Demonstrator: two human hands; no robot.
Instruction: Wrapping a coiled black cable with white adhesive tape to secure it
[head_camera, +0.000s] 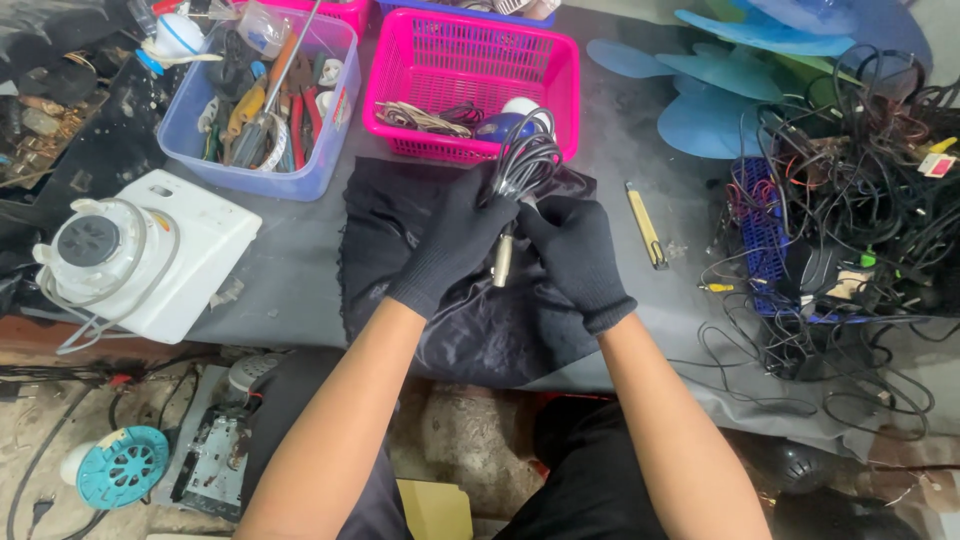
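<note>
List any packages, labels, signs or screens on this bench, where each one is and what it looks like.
No packages, signs or screens are in view.
Tag: small white and red piece in the tangle of wires at far right; whether it is a printed label is too small to tell.
The gloved left hand and right hand hold only a coiled black cable.

Gloved hands (515, 245) grip coiled black cable (525, 160) over dark cloth (400, 215).

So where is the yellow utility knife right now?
In the head view, the yellow utility knife lies on the grey table just beyond the right hand, between the black cloth and the tangle of wires.
</note>
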